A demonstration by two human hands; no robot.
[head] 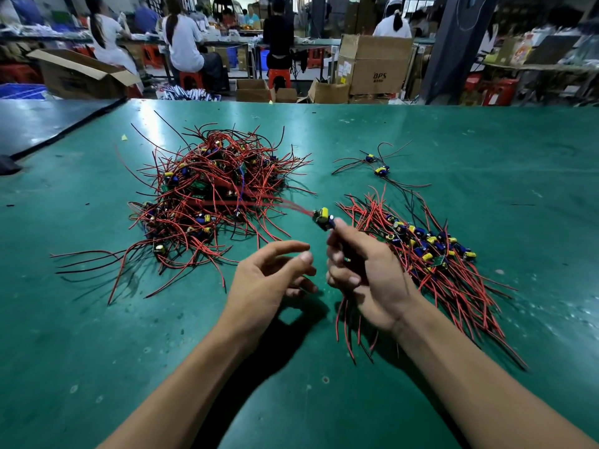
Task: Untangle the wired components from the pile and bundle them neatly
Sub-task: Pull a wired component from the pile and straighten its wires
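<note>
A tangled pile point(210, 192) of small circuit boards with red and black wires lies on the green table point(324, 400), left of centre. My right hand point(366, 270) grips a bunch of wired components; one yellow-and-blue component point(323, 218) sticks up above its fingers, its blurred red wires stretching back to the pile. More red wires hang below that hand. My left hand point(269, 280) hovers beside it, fingers loosely curled, holding nothing. A sorted bundle point(431, 251) lies to the right, its wires all running the same way.
Two loose components point(376, 165) with wires lie at the back right of the table. A dark mat edge point(64, 128) crosses the far left corner. Beyond the table are cardboard boxes point(376, 64), red stools and seated people at other benches.
</note>
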